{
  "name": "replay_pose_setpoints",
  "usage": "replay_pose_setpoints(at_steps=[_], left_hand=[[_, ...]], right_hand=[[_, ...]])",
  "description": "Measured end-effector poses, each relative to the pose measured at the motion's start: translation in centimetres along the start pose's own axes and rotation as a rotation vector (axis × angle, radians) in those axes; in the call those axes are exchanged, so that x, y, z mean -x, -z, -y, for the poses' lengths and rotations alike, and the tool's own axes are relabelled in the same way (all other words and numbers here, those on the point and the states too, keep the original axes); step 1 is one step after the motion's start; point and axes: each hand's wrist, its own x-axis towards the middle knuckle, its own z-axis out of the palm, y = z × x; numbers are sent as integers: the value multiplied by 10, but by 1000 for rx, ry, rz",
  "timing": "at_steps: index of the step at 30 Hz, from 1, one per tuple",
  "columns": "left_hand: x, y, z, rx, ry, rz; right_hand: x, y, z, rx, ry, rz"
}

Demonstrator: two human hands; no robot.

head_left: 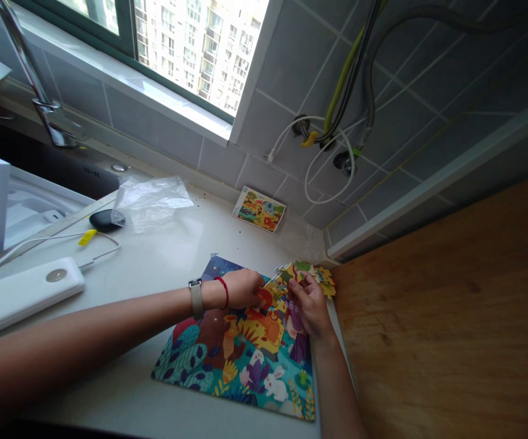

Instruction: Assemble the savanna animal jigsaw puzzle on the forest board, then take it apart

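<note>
A colourful puzzle (255,372) with animals and plants lies on the white counter. My left hand (244,288), with a watch and red band at the wrist, is closed over its upper middle; what its fingers hold, if anything, is hidden. At the puzzle's upper right, my right hand (310,302) pinches a joined section of yellow and green puzzle pieces (290,272). More loose yellow pieces (326,280) are heaped just beyond that hand, near the counter's right edge.
A picture card (259,210) lies near the tiled wall. Clear plastic wrap (152,198) covers part of a black oval object (103,220). A white power bank (33,291) with a cable sits left, beside the sink (81,174). A wooden panel (447,305) borders the right.
</note>
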Motion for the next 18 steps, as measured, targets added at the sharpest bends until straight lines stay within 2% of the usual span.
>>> replay_pose_setpoints(at_steps=[5, 12, 15, 18], left_hand=[[-5, 7, 8, 85, -29, -19], [-4, 18, 4, 154, -153, -12], [-2, 21, 3, 92, -203, 19], [1, 21, 4, 30, -169, 62]], right_hand=[[0, 4, 0, -27, 72, -50], [2, -7, -4, 31, 32, 85], [1, -11, -6, 73, 81, 76], [0, -10, -6, 58, 100, 32]])
